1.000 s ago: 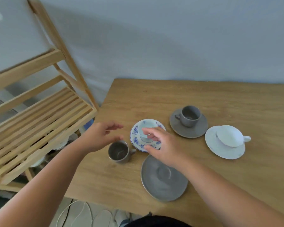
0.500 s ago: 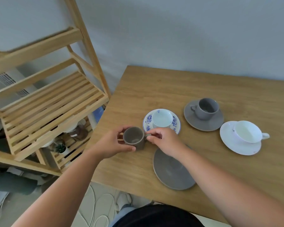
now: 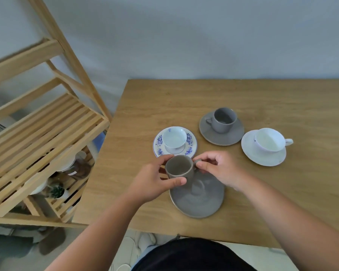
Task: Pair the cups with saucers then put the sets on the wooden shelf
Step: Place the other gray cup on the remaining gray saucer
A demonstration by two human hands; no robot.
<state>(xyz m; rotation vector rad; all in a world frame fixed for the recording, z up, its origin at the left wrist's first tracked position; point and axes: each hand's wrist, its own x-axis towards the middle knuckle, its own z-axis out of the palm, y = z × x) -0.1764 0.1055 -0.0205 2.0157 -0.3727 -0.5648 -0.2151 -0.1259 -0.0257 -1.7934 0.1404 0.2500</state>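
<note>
Both hands on the brown cup [image 3: 179, 169]: left hand [image 3: 153, 184] fingers wrapped round its body, right hand [image 3: 221, 171] fingertips pinching the handle. Cup sits over the far-left rim of the bare saucer [image 3: 199, 200] near the table's [image 3: 262, 98] front edge; contact unclear. Shelf [image 3: 37, 133] left of table.

Worktop [image 3: 243, 98]: light wood grain, square near-left corner, set against a plain pale wall [image 3: 184, 36]. Left of the worktop and lower down: a small potted green plant [image 3: 57, 191], a white dish [image 3: 36, 187] just beside it, and a dark brown item [image 3: 81, 169], too blurred to identify. Floor left of the worktop: one dark slipper [image 3: 52, 241]. Floor below the worktop's near edge: pale footwear [image 3: 145, 239], partly hidden.
</note>
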